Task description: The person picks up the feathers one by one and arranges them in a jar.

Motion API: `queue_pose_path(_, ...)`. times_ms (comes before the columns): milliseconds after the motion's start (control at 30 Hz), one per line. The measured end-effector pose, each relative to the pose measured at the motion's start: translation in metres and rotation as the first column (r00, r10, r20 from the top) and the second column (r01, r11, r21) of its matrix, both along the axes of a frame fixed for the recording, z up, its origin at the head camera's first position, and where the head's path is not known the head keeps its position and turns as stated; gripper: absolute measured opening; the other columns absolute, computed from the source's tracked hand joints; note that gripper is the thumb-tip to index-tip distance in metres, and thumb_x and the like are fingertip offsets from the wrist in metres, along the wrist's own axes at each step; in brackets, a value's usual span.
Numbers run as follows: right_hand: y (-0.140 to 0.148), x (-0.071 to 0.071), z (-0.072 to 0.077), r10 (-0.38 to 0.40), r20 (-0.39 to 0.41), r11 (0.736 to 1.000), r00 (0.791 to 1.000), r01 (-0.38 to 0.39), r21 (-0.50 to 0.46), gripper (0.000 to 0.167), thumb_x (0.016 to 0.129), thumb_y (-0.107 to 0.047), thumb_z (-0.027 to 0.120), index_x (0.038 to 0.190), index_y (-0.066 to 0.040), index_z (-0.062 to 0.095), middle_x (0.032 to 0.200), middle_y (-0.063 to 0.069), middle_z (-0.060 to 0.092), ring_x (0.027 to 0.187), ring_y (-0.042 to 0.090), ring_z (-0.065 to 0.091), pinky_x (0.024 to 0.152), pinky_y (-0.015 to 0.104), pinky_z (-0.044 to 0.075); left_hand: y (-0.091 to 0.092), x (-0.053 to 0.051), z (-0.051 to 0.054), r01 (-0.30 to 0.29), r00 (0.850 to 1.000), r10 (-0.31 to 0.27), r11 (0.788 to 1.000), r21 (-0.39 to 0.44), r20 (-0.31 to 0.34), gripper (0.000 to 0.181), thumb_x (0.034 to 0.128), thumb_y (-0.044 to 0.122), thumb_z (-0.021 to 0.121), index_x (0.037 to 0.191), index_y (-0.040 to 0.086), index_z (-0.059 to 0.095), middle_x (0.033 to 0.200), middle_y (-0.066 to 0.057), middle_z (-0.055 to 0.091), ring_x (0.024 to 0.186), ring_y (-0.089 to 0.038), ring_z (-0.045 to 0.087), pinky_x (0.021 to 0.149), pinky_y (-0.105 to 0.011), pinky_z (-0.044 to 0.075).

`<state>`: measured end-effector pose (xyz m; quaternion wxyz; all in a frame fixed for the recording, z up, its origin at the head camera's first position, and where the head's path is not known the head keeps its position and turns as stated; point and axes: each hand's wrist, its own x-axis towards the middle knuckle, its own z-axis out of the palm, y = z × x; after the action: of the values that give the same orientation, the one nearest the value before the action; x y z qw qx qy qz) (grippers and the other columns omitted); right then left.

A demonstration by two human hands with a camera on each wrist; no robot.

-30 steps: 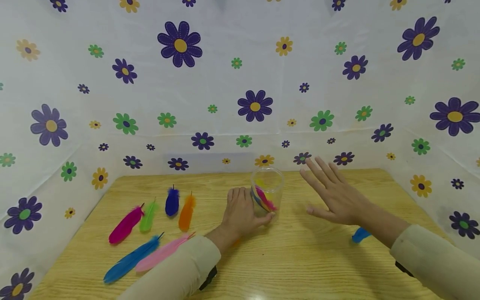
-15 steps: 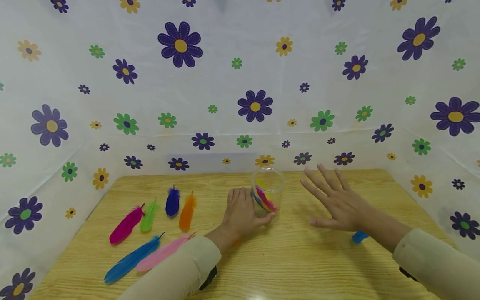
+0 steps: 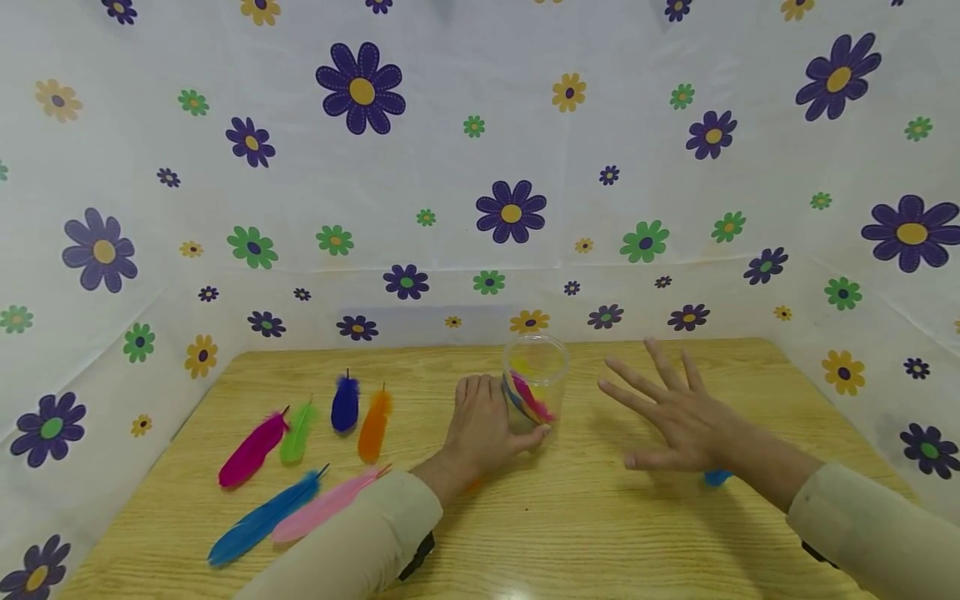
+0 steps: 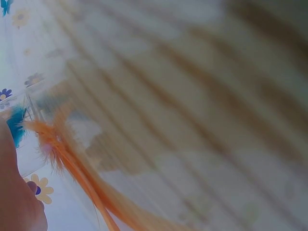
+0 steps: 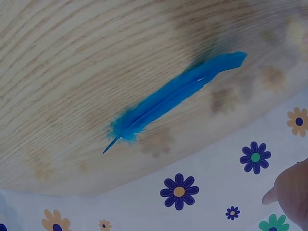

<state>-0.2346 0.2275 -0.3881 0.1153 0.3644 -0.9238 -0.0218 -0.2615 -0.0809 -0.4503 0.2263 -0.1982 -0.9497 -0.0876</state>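
- Table (image 3: 585,533): pale wood grain, backed and flanked by white cloth (image 3: 420,167) printed with purple, green and yellow flowers.
- Clear cup (image 3: 558,395) stands upright toward the far edge. Inside I make out a magenta strip (image 3: 531,397), something yellow (image 3: 528,367) and a bluish streak along the left wall.
- Left hand (image 3: 482,427) grips the cup, fingers at its left side, thumb along the near base.
- Right hand (image 3: 678,427) hovers well right of the cup, fingers and thumb spread.
- Bright blue feather (image 5: 173,96) lies on the wood, mostly hidden beneath the right wrist in my head view.
- Left of the cup I log six loose feathers: magenta feather (image 3: 251,451), green feather (image 3: 297,433), dark blue feather (image 3: 344,405), orange feather (image 3: 373,425), long blue feather (image 3: 262,521), pink feather (image 3: 324,507).
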Motion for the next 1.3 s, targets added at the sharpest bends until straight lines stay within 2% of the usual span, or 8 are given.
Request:
queue_pose_path(233,0.003,0.002,-0.005,-0.015,-0.008,0.998,1.000,0.016,0.053,0.093,0.083,-0.069,0.062,0.158,-0.028,0.027,0.169,0.004,0.007,0.151,0.047,-0.013,0.103,0.084,0.013,0.000,0.001,0.001,0.001,1.000,-0.002,1.000,-0.009,-0.015,0.088,0.0790,0.079,0.056,0.114,-0.002,0.056,0.098,-0.010,0.056,0.094,-0.026,0.045,0.093,-0.042,0.034)
queue_pose_path(467,0.005,0.005,-0.011,-0.014,0.010,0.999,1.000,0.013,0.039,0.095,0.080,-0.075,0.062,0.158,-0.032,0.028,0.169,0.002,0.011,0.150,0.049,-0.016,0.099,0.087,0.011,0.000,0.001,0.002,0.003,1.000,-0.003,1.000,-0.004,-0.009,0.088,0.0786,0.078,0.057,0.114,-0.002,0.056,0.099,-0.010,0.057,0.094,-0.026,0.045,0.094,-0.042,0.034)
queue_pose_path(633,0.007,0.007,-0.014,-0.032,0.035,0.999,0.999,0.031,0.044,0.096,0.079,-0.079,0.059,0.158,-0.036,0.025,0.170,-0.002,0.005,0.149,0.054,-0.008,0.097,0.088,0.011,0.000,0.001,0.003,0.015,1.000,-0.015,1.000,0.025,0.009,0.087,0.0784,0.077,0.059,0.116,-0.002,0.055,0.100,-0.010,0.056,0.096,-0.026,0.045,0.096,-0.042,0.034)
queue_pose_path(800,0.008,0.010,-0.017,-0.054,0.075,0.998,0.996,0.053,0.020,0.095,0.079,-0.078,0.060,0.158,-0.037,0.025,0.170,0.002,0.000,0.148,0.055,-0.009,0.094,0.090,0.014,0.000,0.002,0.004,0.014,1.000,-0.015,1.000,0.027,0.022,0.087,0.0788,0.077,0.059,0.117,-0.002,0.055,0.101,-0.010,0.057,0.098,-0.027,0.045,0.098,-0.042,0.034)
queue_pose_path(1133,0.019,0.016,-0.025,-0.044,0.042,0.999,0.998,0.043,0.030,0.093,0.081,-0.076,0.059,0.157,-0.031,0.030,0.169,0.006,0.007,0.151,0.048,-0.013,0.098,0.087,0.011,0.000,0.003,0.004,0.012,1.000,-0.013,1.000,0.029,0.023,0.087,0.0788,0.077,0.058,0.116,-0.002,0.055,0.101,-0.010,0.057,0.097,-0.027,0.045,0.096,-0.042,0.034)
queue_pose_path(1300,0.024,0.019,-0.029,-0.065,0.043,0.997,0.997,0.063,0.044,0.091,0.082,-0.077,0.056,0.157,-0.030,0.030,0.169,0.005,0.008,0.151,0.048,-0.010,0.100,0.086,0.011,0.000,0.003,0.004,0.011,1.000,-0.011,1.000,0.019,0.020,0.088,0.0789,0.077,0.058,0.116,-0.002,0.055,0.100,-0.010,0.057,0.096,-0.026,0.045,0.095,-0.042,0.034)
